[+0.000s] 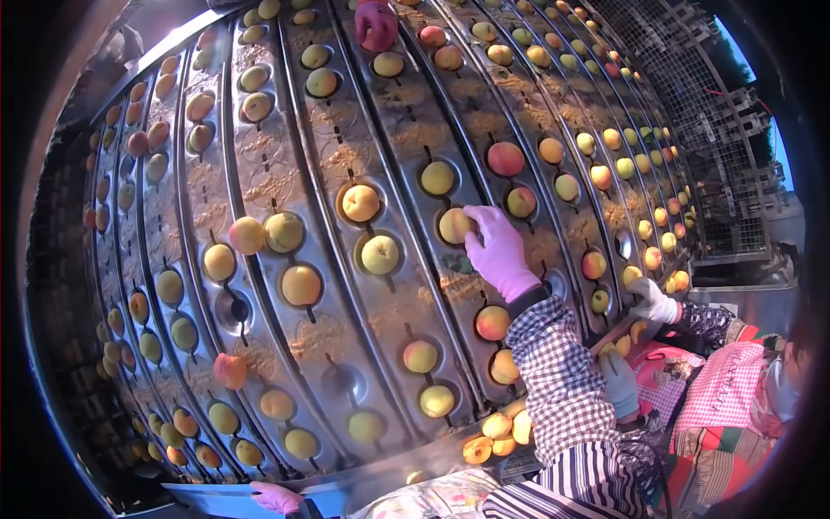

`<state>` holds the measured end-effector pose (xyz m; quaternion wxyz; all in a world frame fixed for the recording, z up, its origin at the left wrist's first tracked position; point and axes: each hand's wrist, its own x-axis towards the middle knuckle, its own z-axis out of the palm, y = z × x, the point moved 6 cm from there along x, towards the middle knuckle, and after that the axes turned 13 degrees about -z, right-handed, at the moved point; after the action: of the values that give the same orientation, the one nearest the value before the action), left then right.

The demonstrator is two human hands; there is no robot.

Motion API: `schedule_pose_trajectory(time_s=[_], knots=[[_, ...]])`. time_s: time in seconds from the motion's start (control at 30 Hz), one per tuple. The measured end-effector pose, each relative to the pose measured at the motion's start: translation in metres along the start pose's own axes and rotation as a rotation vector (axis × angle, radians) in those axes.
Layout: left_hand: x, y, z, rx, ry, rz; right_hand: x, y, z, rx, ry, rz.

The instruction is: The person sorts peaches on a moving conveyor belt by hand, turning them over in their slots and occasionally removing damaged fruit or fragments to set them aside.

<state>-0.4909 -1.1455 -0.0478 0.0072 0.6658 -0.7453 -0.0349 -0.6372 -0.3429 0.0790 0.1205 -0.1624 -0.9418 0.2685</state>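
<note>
My right hand [497,255], in a pink glove, reaches over the metal tray conveyor [406,324]. Its thumb and fingertips close on the right side of a yellow peach [454,226] sitting in a cup. Just above is a greenish-yellow peach [437,178]; up and to the right lies a red one [506,159]. At the bottom left, my left hand [275,497], also pink-gloved, lies on the conveyor's front rim [199,495] with fingers stretched out and nothing visible in them.
A co-worker's white-gloved hand [654,301] is at the right edge near a peach [632,276], with their other gloved hand [618,385] lower. Across the conveyor, another person's dark pink glove [376,26] reaches in. Loose peaches [497,426] lie along the front edge.
</note>
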Motion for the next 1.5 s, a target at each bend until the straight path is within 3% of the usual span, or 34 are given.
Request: schedule_pose_trajectory(time_s=[0.1,0.13,0.17,0.33,0.43,0.57,0.63,0.7,0.8,1.03,1.1,1.17,1.3,1.47,1.5], knots=[[0.047,-0.003,0.023,0.03,-0.06,-0.019,0.0,-0.001,-0.002,0.016,-0.008,0.028],[0.047,-0.003,0.021,-0.001,-0.03,-0.067,0.001,-0.011,-0.006,-0.052,0.023,-0.015],[-0.035,0.015,-0.001,-0.005,-0.041,-0.064,0.001,-0.026,-0.006,-0.119,0.053,-0.058],[-0.001,0.038,0.009,0.063,0.043,0.083,0.002,-0.031,0.011,-0.348,0.108,-0.099],[0.02,0.048,0.01,0.114,0.113,0.167,0.001,-0.015,0.01,-0.126,0.07,0.086],[0.045,0.056,0.004,0.185,0.204,0.278,0.014,-0.018,0.005,-0.23,-0.059,0.039],[0.059,0.058,0.0,0.218,0.249,0.332,0.026,-0.012,-0.007,-0.176,-0.063,0.168],[0.072,0.056,0.002,0.255,0.289,0.381,0.04,0.005,-0.026,-0.152,0.128,0.29],[0.087,0.053,0.005,0.312,0.345,0.451,0.062,0.032,-0.043,-0.454,0.36,0.201],[0.093,0.05,0.008,0.41,0.491,0.598,0.095,0.074,-0.038,-0.588,0.23,0.328],[0.095,0.049,0.004,0.451,0.548,0.651,0.098,0.099,-0.041,-0.494,0.308,0.295],[0.098,0.049,0.003,0.5,0.605,0.713,0.096,0.142,-0.044,-0.218,0.227,0.272],[0.101,0.046,0.008,0.59,0.701,0.835,0.098,0.133,-0.044,-0.467,0.086,0.133],[0.115,0.043,0.013,0.681,0.781,0.936,0.1,0.081,-0.042,-0.678,0.298,0.145],[0.118,0.041,0.014,0.691,0.757,0.94,0.104,0.058,-0.036,-0.519,0.265,0.129]])
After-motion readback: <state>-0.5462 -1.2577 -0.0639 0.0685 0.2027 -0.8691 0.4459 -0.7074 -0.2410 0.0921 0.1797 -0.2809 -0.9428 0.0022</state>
